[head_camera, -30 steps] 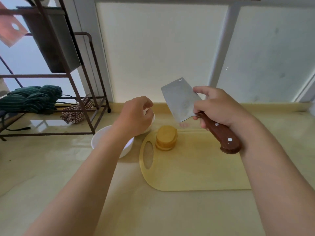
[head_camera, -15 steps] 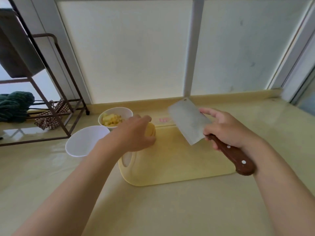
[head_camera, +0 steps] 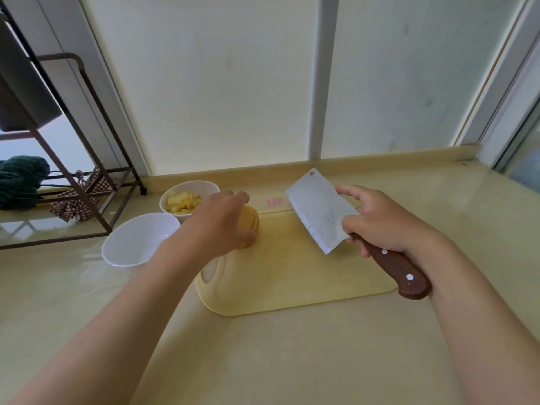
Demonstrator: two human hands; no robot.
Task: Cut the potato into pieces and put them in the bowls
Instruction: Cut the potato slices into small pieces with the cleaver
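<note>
A stack of yellow potato slices [head_camera: 250,220] stands at the far left corner of the pale yellow cutting board [head_camera: 292,276]. My left hand [head_camera: 222,223] covers most of the stack, with fingers and thumb curled round it. My right hand [head_camera: 380,220] grips a cleaver [head_camera: 320,210] by its brown wooden handle. The blade is raised above the board's right half, edge facing left. Two white bowls sit left of the board. The far bowl [head_camera: 201,187] holds cut potato pieces [head_camera: 182,201]. The near bowl [head_camera: 137,239] holds nothing.
A brown metal rack [head_camera: 87,159] stands at the far left, with a checked cloth [head_camera: 79,200] and a green bundle [head_camera: 20,182] on its lower shelf. A frosted window and raised ledge [head_camera: 321,165] close off the back of the beige counter [head_camera: 292,361].
My left hand came away from the bowls and closed round the potato stack. The view shifted right, and the cleaver sank a little toward the board.
</note>
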